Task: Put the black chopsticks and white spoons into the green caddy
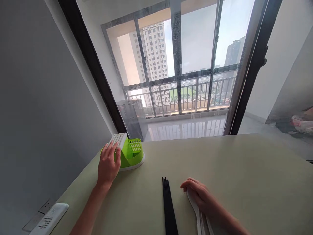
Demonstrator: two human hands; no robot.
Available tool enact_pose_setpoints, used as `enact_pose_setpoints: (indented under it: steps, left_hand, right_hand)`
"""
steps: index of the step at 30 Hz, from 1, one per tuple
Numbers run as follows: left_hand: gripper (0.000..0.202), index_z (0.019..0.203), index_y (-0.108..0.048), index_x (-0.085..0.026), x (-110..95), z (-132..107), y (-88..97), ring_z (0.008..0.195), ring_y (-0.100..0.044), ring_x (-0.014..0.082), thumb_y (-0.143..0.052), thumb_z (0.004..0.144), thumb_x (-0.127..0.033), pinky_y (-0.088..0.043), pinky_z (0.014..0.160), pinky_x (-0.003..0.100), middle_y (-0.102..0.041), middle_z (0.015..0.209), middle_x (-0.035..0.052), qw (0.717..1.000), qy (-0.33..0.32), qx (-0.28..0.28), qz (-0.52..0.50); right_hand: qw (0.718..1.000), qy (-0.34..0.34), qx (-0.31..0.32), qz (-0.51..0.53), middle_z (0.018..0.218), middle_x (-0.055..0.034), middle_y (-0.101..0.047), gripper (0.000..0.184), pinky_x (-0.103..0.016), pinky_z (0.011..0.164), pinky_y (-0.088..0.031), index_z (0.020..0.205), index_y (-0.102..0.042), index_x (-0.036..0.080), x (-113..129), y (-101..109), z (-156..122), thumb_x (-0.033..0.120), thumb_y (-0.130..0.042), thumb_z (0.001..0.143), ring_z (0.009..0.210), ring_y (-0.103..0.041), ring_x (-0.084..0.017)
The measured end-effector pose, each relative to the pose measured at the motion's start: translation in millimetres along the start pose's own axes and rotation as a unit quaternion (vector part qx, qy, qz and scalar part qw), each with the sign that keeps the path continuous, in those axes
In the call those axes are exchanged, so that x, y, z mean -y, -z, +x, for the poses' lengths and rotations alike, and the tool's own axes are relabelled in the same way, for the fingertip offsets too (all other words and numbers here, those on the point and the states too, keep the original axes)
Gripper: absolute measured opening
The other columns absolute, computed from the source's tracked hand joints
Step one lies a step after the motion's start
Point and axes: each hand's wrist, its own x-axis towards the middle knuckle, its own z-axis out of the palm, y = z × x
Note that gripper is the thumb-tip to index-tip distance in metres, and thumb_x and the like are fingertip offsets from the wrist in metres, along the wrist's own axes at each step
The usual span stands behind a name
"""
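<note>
At the table's far left stands a green and white utensil holder (132, 160) with a slotted white top and a latticed green compartment. My left hand (109, 162) rests on it, fingers stretched over the white part and thumb apart on the right side. Several black chopsticks (169, 209) lie side by side in the middle of the table, thin ends pointing away. To their right my right hand (197, 195) is curled closed over the heads of white spoons (199, 218), whose handles run toward the near edge. The palm hides most of the spoon heads.
A white remote-like device (51, 218) lies at the left edge of the pale table (220, 163), near a wall socket (46, 206). A grey wall rises on the left. Behind the table is a glass pane with a dark frame (249, 78), a balcony beyond it.
</note>
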Motion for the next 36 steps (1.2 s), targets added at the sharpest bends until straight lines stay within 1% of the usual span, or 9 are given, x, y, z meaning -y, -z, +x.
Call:
enact_pose_setpoints:
  steps: [4, 7, 12, 19, 25, 28, 30, 33, 36]
  left_hand:
    - [0.051, 0.136, -0.063, -0.014, -14, -1, -7.9, 0.142, -0.050, 0.0341, -0.034, 0.108, -0.045, -0.039, 0.120, 0.057, -0.063, 0.144, 0.0183, 0.999, -0.013, -0.014, -0.027]
    - [0.048, 0.137, -0.063, -0.017, -35, 2, -13.7, 0.138, -0.055, 0.0332, -0.037, 0.108, -0.043, -0.044, 0.117, 0.055, -0.062, 0.145, 0.0170, 0.998, -0.012, -0.008, -0.053]
    - [0.042, 0.139, -0.062, -0.022, -85, 6, -26.3, 0.136, -0.058, 0.0299, -0.040, 0.108, -0.039, -0.051, 0.111, 0.049, -0.060, 0.146, 0.0138, 0.994, -0.010, 0.022, -0.104]
    - [0.041, 0.141, -0.062, -0.022, -158, 14, -44.7, 0.131, -0.060, 0.0307, -0.041, 0.109, -0.036, -0.054, 0.107, 0.050, -0.059, 0.147, 0.0131, 0.990, -0.039, 0.067, -0.119]
    - [0.044, 0.144, -0.060, -0.022, -203, 20, -45.9, 0.131, -0.059, 0.0312, -0.037, 0.110, -0.039, -0.052, 0.106, 0.052, -0.057, 0.151, 0.0134, 0.982, -0.069, 0.114, -0.134]
    - [0.045, 0.149, -0.054, -0.024, -207, 17, -37.7, 0.133, -0.057, 0.0316, -0.038, 0.110, -0.039, -0.049, 0.107, 0.054, -0.056, 0.153, 0.0127, 0.978, -0.091, 0.120, -0.145]
    - [0.044, 0.151, -0.051, -0.023, -198, 11, -31.4, 0.138, -0.051, 0.0307, -0.038, 0.110, -0.034, -0.044, 0.111, 0.053, -0.056, 0.152, 0.0124, 0.977, -0.106, 0.090, -0.163]
    - [0.041, 0.145, -0.055, -0.024, -173, -8, -27.0, 0.138, -0.048, 0.0279, -0.039, 0.108, -0.024, -0.040, 0.112, 0.050, -0.058, 0.146, 0.0131, 0.973, -0.115, 0.027, -0.198]
    - [0.035, 0.130, -0.063, -0.022, -140, -37, -33.1, 0.117, -0.060, 0.0243, -0.038, 0.107, -0.028, -0.048, 0.098, 0.042, -0.064, 0.126, 0.0129, 0.965, -0.035, 0.019, -0.260]
  right_hand:
    - [1.000, -0.014, -0.012, 0.023, 0.094, -0.0042, -0.069, 0.033, -0.034, 0.084, -0.049, 0.102, -0.066, 0.023, 0, 2, 3, 0.036, -0.037, 0.109, 0.090, -0.066, -0.020]
    - [0.999, -0.027, -0.017, 0.032, 0.094, -0.0035, -0.071, 0.031, -0.033, 0.082, -0.048, 0.101, -0.067, 0.023, 3, 3, 4, 0.037, -0.041, 0.108, 0.088, -0.066, -0.020]
    - [0.999, -0.044, -0.016, 0.025, 0.097, -0.0039, -0.073, 0.026, -0.033, 0.081, -0.049, 0.108, -0.069, 0.023, 8, 5, 3, 0.038, -0.048, 0.104, 0.089, -0.067, -0.021]
    - [0.998, -0.053, -0.031, 0.023, 0.100, -0.0055, -0.076, 0.026, -0.036, 0.088, -0.051, 0.105, -0.070, 0.023, 15, 5, 5, 0.039, -0.051, 0.103, 0.095, -0.070, -0.023]
    - [0.998, -0.036, -0.040, 0.026, 0.096, -0.0049, -0.074, 0.026, -0.034, 0.084, -0.052, 0.103, -0.070, 0.022, 16, 4, 6, 0.040, -0.051, 0.102, 0.090, -0.069, -0.021]
    - [0.998, -0.034, -0.045, 0.025, 0.095, -0.0048, -0.073, 0.026, -0.033, 0.084, -0.052, 0.103, -0.069, 0.021, 15, 3, 6, 0.041, -0.051, 0.103, 0.089, -0.068, -0.021]
    - [0.998, -0.037, -0.048, 0.027, 0.095, -0.0050, -0.073, 0.027, -0.033, 0.083, -0.051, 0.104, -0.068, 0.021, 15, 3, 6, 0.042, -0.051, 0.103, 0.089, -0.067, -0.020]
    - [0.997, -0.045, -0.056, 0.037, 0.095, -0.0054, -0.072, 0.030, -0.032, 0.083, -0.051, 0.103, -0.068, 0.021, 17, 5, 7, 0.046, -0.052, 0.103, 0.089, -0.066, -0.021]
    - [0.992, -0.079, -0.071, 0.064, 0.095, -0.0054, -0.072, 0.034, -0.032, 0.081, -0.051, 0.102, -0.067, 0.021, 17, 8, 7, 0.052, -0.052, 0.102, 0.090, -0.066, -0.022]
